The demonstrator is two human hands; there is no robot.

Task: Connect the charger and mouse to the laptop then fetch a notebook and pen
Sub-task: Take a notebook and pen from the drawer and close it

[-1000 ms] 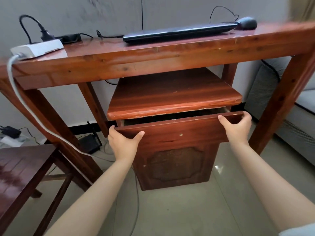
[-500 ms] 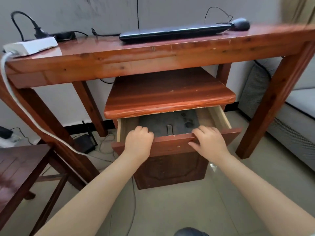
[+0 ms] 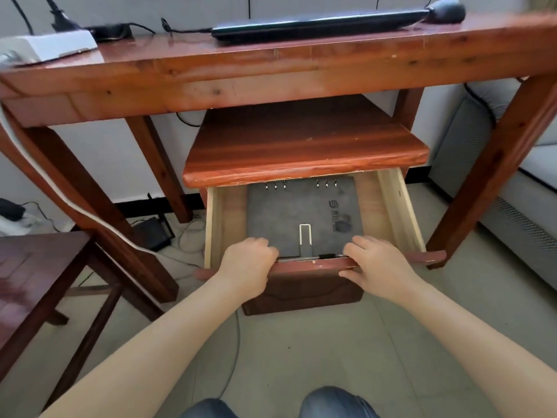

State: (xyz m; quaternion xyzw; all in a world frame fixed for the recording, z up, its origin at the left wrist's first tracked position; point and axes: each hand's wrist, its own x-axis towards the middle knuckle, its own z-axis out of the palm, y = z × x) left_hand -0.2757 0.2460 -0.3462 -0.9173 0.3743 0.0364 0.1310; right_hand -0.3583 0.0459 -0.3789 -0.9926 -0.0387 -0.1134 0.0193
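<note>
Under the desk, both hands, left hand (image 3: pixel 245 268) and right hand (image 3: pixel 376 267), curl over the open drawer (image 3: pixel 391 203) front. Grey notebook (image 3: pixel 304 209) lies inside (pen likely along its near edge). Next: let go, lift it out.

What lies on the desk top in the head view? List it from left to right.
white power strip → black charger brick → closed laptop → mouse
</note>
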